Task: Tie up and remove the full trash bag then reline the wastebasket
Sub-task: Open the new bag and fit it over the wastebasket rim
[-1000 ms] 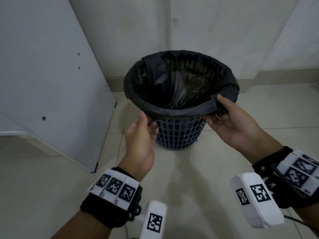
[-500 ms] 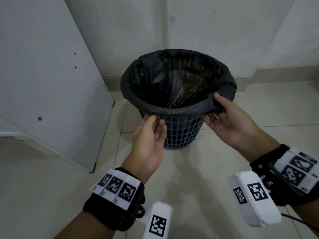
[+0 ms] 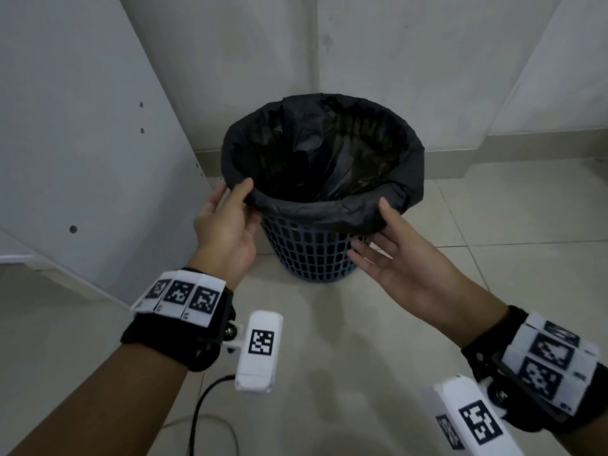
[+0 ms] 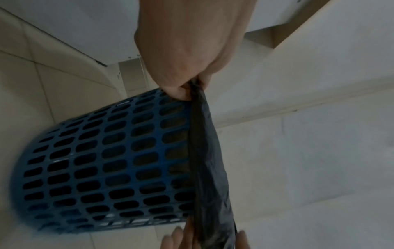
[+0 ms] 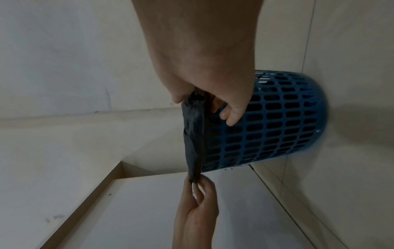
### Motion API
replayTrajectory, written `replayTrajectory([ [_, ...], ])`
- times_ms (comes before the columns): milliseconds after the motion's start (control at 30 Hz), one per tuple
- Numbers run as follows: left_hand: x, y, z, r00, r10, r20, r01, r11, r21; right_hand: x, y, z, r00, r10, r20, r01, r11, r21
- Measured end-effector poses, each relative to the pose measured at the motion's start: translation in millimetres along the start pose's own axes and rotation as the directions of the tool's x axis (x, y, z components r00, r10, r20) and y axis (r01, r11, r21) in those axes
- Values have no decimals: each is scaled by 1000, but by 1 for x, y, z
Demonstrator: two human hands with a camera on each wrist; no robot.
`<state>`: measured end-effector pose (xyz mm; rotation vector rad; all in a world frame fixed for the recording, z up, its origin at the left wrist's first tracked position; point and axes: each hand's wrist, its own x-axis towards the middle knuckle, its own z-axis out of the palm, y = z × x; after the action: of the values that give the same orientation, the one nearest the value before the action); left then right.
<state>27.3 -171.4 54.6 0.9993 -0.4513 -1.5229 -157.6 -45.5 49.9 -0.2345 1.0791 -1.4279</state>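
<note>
Black plastic trash bag (image 3: 324, 166) was what we had hold of, its top folded down over the rim of the blue lattice plastic wastebasket (image 3: 309, 255), which stood on the pale tiled floor (image 3: 362, 340) close to the corner where the two walls met, beside a leaning white board (image 3: 82, 143). From the head view, our left hand (image 3: 227, 225) had its thumb over the folded cuff at the near-left rim and its fingers beneath, and our right hand (image 3: 391, 258) did the same at the near-right rim, thumb on top and fingers spread under the overhang. We judged that we took both sides at once so the cuff would peel up evenly.

Through the left wrist camera, our left hand (image 4: 192, 50) pinched the edge of the bag (image 4: 209, 160) between thumb and fingers, with the basket wall (image 4: 106, 160) just behind; the plastic ran taut toward the other hand at the bottom edge.

Through the right wrist camera, our right hand (image 5: 204, 67) nipped the bag's cuff (image 5: 194, 138) under the thumb while its outer fingers lay loose against the lattice (image 5: 266, 126), which probably steadied the basket. Opposite it, the left hand's fingertips (image 5: 197, 187) pinched the far end of the same stretched strip. The bag was not yet tied or lifted.
</note>
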Motion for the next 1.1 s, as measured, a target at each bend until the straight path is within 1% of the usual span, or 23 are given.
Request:
replayTrajectory([
  [100, 18, 10, -1, 999, -35, 7, 35, 998, 42, 2, -5, -10, 999, -27, -40, 27, 999, -19],
  [300, 31, 14, 3, 992, -121, 16, 120, 989, 82, 1, 2, -21, 997, -47, -61, 41, 995, -90],
  [467, 40, 26, 13, 974, -216, 67, 203, 966, 161, -1, 12, -27, 999, -24, -25, 20, 991, -135],
  [533, 46, 32, 16, 966, -252, 64, 239, 958, 157, -2, 14, -29, 1000, -13, -16, 10, 987, -162],
  [600, 54, 32, 15, 962, -262, 78, 247, 955, 163, -2, 12, -31, 999, -30, -20, 27, 986, -163],
  [733, 64, 21, 7, 960, -213, 182, 197, 975, 98, -1, 2, -31, 992, -126, 9, 126, 982, -142],
  [767, 61, 18, 5, 964, -189, 190, 175, 981, 86, 0, -1, -30, 989, -147, 18, 148, 980, -136],
  [833, 51, 9, -2, 979, -131, 159, 121, 990, 69, 1, -5, -30, 985, -171, 15, 171, 976, -132],
  [900, 31, -2, -9, 991, -62, 118, 52, 995, 89, 2, -6, -32, 985, -171, 17, 172, 976, -136],
  [967, 8, -15, -16, 993, -11, 122, 2, 997, 74, 3, -4, -34, 987, -159, 33, 162, 975, -155],
  [1033, -18, -28, -22, 994, 0, 113, -9, 997, 73, 3, -1, -35, 988, -142, 54, 150, 970, -191],
  [1100, -45, -41, -26, 996, -22, 84, 12, 993, 121, 4, 4, -36, 989, -131, 62, 142, 962, -235],
])
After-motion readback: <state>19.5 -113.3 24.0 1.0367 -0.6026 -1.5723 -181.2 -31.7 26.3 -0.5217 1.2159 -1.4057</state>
